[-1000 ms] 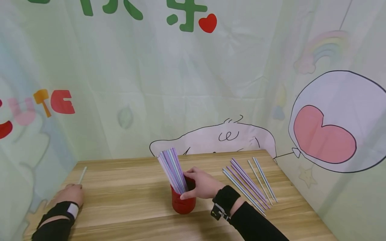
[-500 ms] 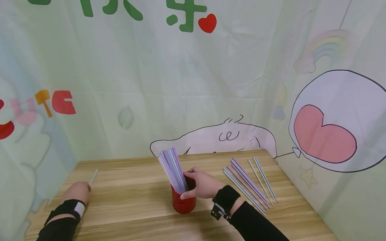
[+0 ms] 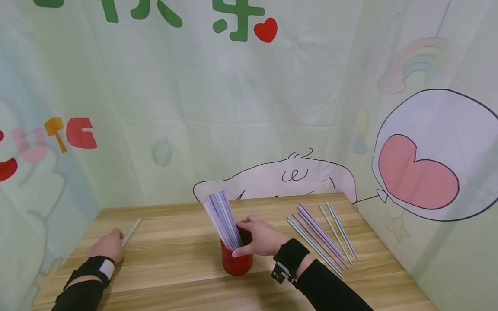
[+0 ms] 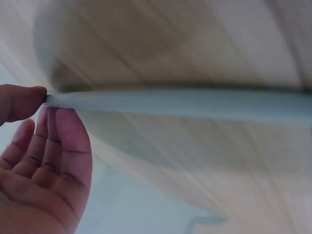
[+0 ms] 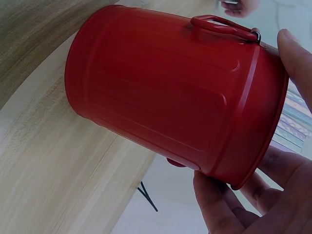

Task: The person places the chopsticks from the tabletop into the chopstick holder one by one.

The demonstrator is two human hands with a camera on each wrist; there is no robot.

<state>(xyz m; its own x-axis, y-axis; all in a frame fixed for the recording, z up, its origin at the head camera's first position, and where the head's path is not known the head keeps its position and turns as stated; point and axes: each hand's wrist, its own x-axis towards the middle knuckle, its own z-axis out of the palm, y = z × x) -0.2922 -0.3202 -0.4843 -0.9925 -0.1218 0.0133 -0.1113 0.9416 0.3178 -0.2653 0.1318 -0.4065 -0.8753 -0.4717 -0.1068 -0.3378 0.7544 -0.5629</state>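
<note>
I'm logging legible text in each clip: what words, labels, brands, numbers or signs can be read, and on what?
"UTE": coloured letters on the backdrop; a red shape before them is cut off.
Green characters, also on the backdrop: cut off at the top, not fully readable.
Red container and straws: no readable text.

The head camera looks forward and down, from well back, across the pale wooden tabletop [image 3: 175, 259] to the printed cloth backdrop [image 3: 233, 95]. The left wrist camera closely faces the thin pale grey-green straw [image 4: 195, 103]; the right, rolled sideways, looks from near at the red ribbed cylindrical pail [image 5: 156, 87]. The head view shares both.
</note>
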